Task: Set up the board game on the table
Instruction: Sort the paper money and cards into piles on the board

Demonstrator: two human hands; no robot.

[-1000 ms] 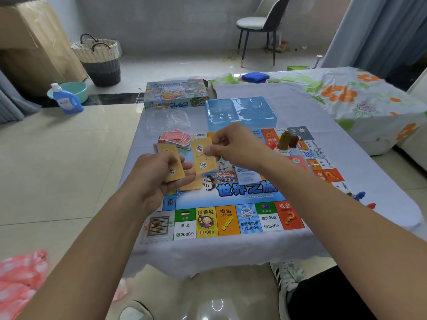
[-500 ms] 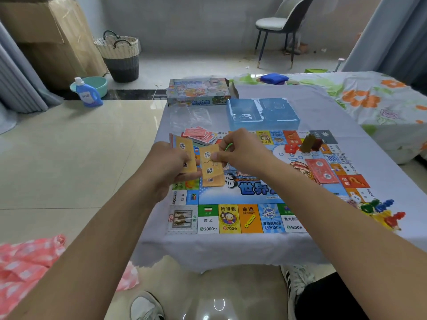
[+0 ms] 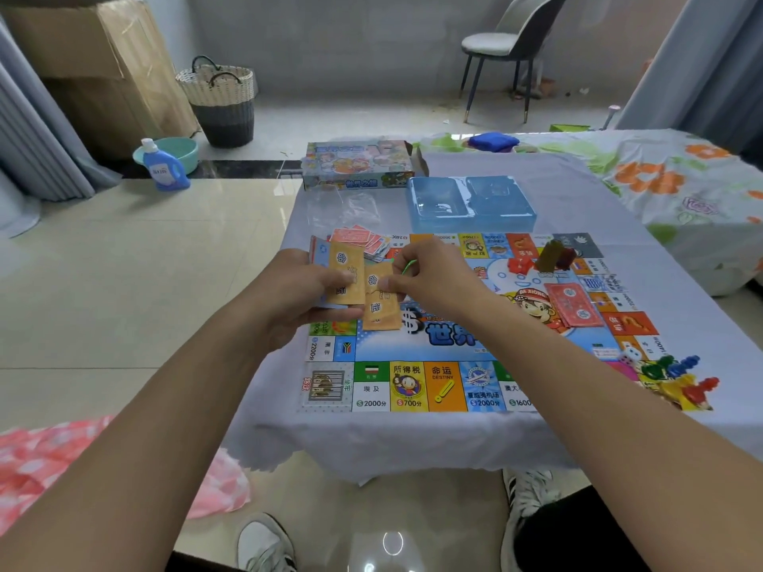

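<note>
Table (image 3: 578, 192), cloth-covered: bearing the game board (image 3: 475, 348), which is lying flat near the front edge, as before. Blue plastic tray (image 3: 470, 200): sitting just behind the board. Left hand (image 3: 297, 295): gripping an orange card stack (image 3: 347, 278), now raised slightly higher. Right hand (image 3: 429, 278): pinching a single orange card (image 3: 382, 307), now overlapping the stack's right edge, a green band (image 3: 406, 266) looping by its fingers.

Over the game board (image 3: 454, 344) on the desk (image 3: 578, 192), the left hand (image 3: 297, 295) holds an orange card stack (image 3: 347, 278); the right hand (image 3: 429, 278) pinches one orange card (image 3: 382, 311).
</note>
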